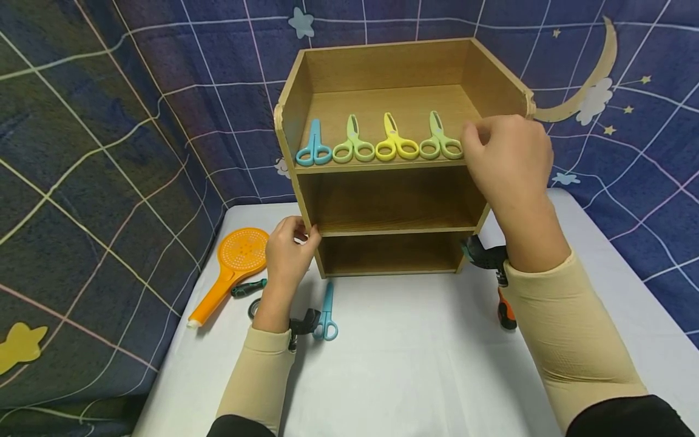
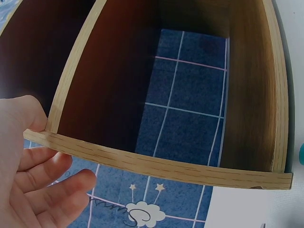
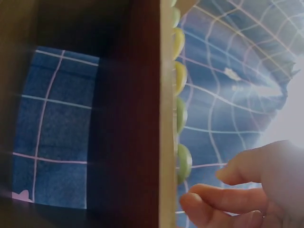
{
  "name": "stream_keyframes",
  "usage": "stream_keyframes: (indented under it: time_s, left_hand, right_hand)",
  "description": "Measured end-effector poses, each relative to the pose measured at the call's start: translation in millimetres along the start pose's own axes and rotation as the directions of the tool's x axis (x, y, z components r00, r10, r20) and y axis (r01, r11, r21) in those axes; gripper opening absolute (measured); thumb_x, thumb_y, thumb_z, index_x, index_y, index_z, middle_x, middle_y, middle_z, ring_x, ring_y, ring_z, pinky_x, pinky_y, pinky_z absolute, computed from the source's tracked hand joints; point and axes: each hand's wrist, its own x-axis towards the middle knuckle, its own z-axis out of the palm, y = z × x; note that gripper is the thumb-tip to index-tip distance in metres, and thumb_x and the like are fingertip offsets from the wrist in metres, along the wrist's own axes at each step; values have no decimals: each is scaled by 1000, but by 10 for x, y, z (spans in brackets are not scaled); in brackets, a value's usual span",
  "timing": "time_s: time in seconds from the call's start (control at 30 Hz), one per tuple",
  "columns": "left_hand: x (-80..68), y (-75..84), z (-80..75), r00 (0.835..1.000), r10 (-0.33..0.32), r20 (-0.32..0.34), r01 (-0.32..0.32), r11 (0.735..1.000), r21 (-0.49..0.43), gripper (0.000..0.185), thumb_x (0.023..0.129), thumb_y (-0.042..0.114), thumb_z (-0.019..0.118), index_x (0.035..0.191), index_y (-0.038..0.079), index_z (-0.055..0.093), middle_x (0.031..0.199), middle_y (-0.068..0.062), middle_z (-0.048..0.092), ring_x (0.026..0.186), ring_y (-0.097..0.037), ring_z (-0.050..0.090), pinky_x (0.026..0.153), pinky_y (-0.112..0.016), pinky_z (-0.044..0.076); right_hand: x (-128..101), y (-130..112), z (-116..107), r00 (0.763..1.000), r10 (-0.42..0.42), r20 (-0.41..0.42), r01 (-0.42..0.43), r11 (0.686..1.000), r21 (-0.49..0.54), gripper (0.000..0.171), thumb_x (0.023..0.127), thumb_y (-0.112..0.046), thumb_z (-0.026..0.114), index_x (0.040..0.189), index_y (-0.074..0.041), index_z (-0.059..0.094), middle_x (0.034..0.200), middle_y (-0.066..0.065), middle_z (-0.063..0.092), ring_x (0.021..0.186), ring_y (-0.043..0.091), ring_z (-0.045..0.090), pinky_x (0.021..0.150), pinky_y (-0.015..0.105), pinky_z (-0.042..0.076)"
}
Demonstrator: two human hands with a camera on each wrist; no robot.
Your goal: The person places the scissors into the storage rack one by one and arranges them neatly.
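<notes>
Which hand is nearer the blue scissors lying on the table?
Left. The left hand grips the shelf's lower left edge, just above the blue scissors on the table; the right hand is up at the top shelf.

The scene is viewed from the head camera above and in front, angled down at the wooden shelf unit [image 1: 390,164] on the white table [image 1: 415,364], both hands in frame. The left wrist view is taken very close from below the left hand [image 2: 28,180], looking up along the shelf's side panel. The right wrist view is pressed close beside the right hand [image 3: 256,190], facing the top shelf's front edge. The shelf unit is shared by all three.
</notes>
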Motion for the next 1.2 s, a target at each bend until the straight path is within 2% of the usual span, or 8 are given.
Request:
stream_keyframes:
  time_s: [0.1,0.27,0.4,0.57,0.77,0.93,1.07,1.2]
  left_hand:
    - [-1,-4,4,1000,-7,5,7,1000,3,17,89,16,73,95,0,68,84,-12,66,74,-27,65,66,-39,57]
    - [-2,-9,4,1000,-8,0,8,1000,5,17,88,15,73,94,0,68,84,-13,66,73,-27,65,65,-39,57]
    - [-6,-14,6,1000,1,-9,-1,1000,3,16,88,14,73,94,0,68,83,-13,66,72,-27,65,65,-39,57]
    - [-4,-19,16,1000,7,-9,-7,1000,1,16,89,15,73,94,0,68,83,-12,66,72,-27,66,65,-39,57]
    - [1,-15,11,1000,6,-9,-6,1000,-8,17,88,15,73,94,0,68,84,-13,66,73,-28,66,66,-40,57]
    - [6,-13,19,1000,14,-8,-14,1000,-8,17,89,15,73,93,0,67,83,-13,66,73,-27,66,65,-40,57]
    - [3,-13,20,1000,24,-18,-25,1000,-16,17,88,15,73,92,0,67,83,-13,66,72,-27,66,64,-40,57]
    - [2,-12,21,999,27,-29,-28,999,-24,18,87,15,74,91,0,67,82,-13,66,71,-28,66,63,-40,57]
  right_hand:
    - [-119,14,-45,997,-27,-79,30,999,32,40,100,-30,50,109,-6,81,99,18,76,93,45,66,74,56,43]
    - [-374,68,-78,979,-68,-195,89,991,100,37,100,-26,55,103,-1,81,90,18,74,75,33,61,64,40,36]
    - [-619,135,-7,955,-110,-276,161,973,168,30,98,-23,61,98,0,80,82,15,69,65,22,53,61,30,32]
    - [-936,206,145,943,-121,-310,202,949,241,22,94,-18,67,104,-3,79,84,12,71,68,24,63,65,11,36]
    - [-1264,239,341,959,-119,-255,196,933,301,29,91,-11,70,117,0,72,91,11,69,75,24,65,68,10,40]
    - [-1524,256,565,975,-136,-178,190,921,340,37,88,-9,73,124,-2,68,99,10,67,85,23,63,74,25,46]
    - [-1765,221,784,982,-171,-84,190,909,370,42,86,-10,77,126,-4,67,107,10,66,95,27,64,76,40,51]
    - [-1994,145,1004,978,-197,62,160,913,375,46,84,-15,79,127,-5,66,113,8,66,99,26,64,75,44,53]
